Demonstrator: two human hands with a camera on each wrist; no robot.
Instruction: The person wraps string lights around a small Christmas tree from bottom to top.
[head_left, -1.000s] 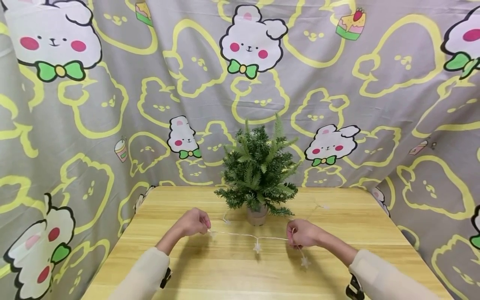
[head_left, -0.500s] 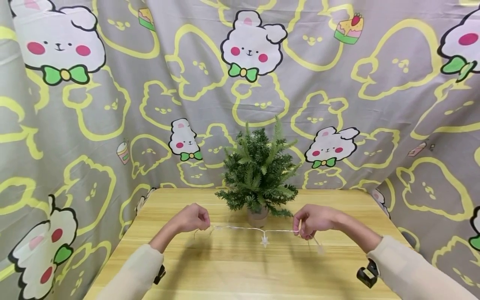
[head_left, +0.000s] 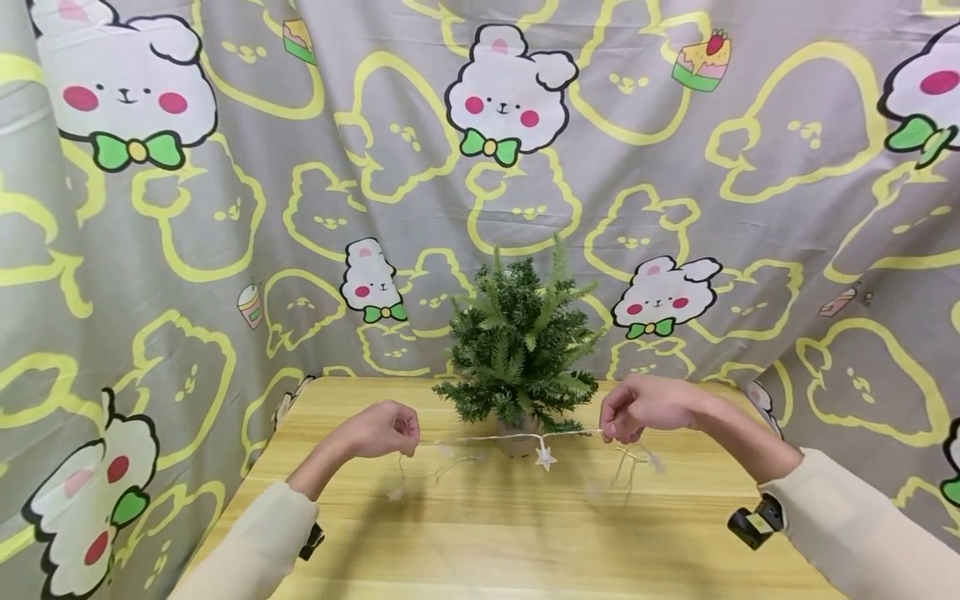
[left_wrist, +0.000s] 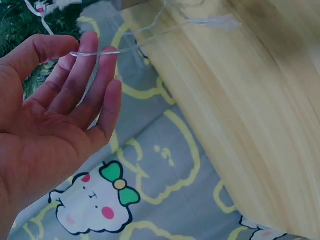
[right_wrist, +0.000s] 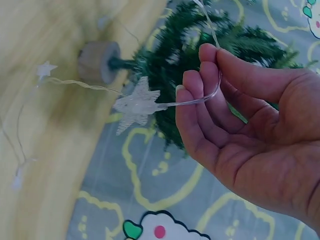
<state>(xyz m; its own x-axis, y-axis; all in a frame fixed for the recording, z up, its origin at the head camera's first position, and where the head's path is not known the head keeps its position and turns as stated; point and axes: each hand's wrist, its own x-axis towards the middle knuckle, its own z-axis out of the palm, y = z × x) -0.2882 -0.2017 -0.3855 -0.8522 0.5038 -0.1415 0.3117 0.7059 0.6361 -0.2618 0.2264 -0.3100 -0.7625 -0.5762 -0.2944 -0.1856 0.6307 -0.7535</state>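
Note:
A star string light, clear stars on a thin pale wire, stretches between both hands; one star dangles from its middle in the head view. My left hand pinches the wire between thumb and index fingertip, as the left wrist view confirms, while its other fingers lie loosely bent. The right hand pinches the wire likewise, a little higher. A large clear star hangs by its fingers in the right wrist view. Just behind the raised wire stands a small green artificial Christmas tree, its base a short round block.
The wooden table ends at a curtain printed with rabbits, which hangs behind and along both sides. Loose loops of the string trail below each hand, with a small star among them. Black wrist cameras sit at the sleeves.
Both hands have risen, lifting the string light from low over the table to the height of the tree's base. The right hand has also moved rightward and further back.

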